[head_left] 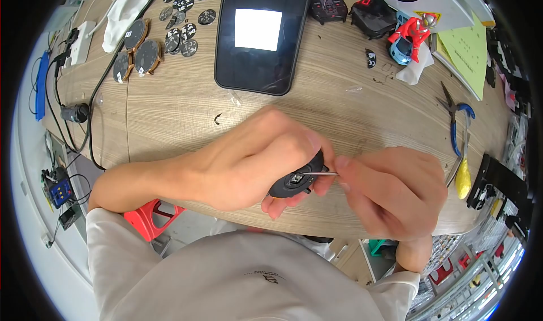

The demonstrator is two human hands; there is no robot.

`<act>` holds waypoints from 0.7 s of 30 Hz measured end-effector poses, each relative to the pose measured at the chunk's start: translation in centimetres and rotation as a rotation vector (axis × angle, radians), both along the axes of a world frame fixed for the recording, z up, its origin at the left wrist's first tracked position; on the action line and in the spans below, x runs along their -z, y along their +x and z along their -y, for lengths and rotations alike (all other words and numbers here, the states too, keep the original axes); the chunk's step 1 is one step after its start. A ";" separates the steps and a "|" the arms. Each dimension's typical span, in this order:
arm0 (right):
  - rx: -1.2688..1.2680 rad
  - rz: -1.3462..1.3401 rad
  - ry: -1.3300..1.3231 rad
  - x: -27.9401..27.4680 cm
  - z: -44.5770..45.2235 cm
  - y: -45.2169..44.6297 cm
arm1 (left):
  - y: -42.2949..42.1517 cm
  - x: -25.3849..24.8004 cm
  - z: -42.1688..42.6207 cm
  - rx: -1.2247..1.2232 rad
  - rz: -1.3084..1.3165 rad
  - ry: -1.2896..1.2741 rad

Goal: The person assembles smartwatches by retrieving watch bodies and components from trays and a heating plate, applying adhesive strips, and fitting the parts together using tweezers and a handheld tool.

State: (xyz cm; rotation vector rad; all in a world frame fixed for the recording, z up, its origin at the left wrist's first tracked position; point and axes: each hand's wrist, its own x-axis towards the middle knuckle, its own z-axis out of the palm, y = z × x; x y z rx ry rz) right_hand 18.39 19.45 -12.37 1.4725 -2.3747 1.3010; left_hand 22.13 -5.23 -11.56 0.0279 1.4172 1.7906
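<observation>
My left hand (249, 165) is wrapped round a black watch case (287, 187), keeping it tilted above the table. A small opening with metal parts shows on the side of the case. Between the thumb and fingers of my right hand (393, 188) is a thin metal tool (322, 174); its tip reaches the case at that opening. Whether the tool is a screwdriver or tweezers I cannot tell, since my fingers hide most of it.
Behind my hands lies a dark tablet-like device (254, 66) with a lit white square. Watch dials (184, 35) and watch cases (148, 56) sit at the left. Pliers (451, 114), a yellow-handled tool (463, 178) and a toy figure (416, 35) are at the right.
</observation>
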 end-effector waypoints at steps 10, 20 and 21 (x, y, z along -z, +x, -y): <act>-0.001 0.029 -0.016 0.1 -0.1 0.0 | 0.0 -0.2 0.1 0.073 -0.017 -0.053; 0.008 -0.090 0.017 0.0 0.4 -0.3 | 0.0 -0.1 0.1 0.050 -0.019 -0.029; 0.027 -0.050 -0.007 0.2 0.5 0.1 | 0.0 -0.1 0.1 0.051 -0.015 -0.026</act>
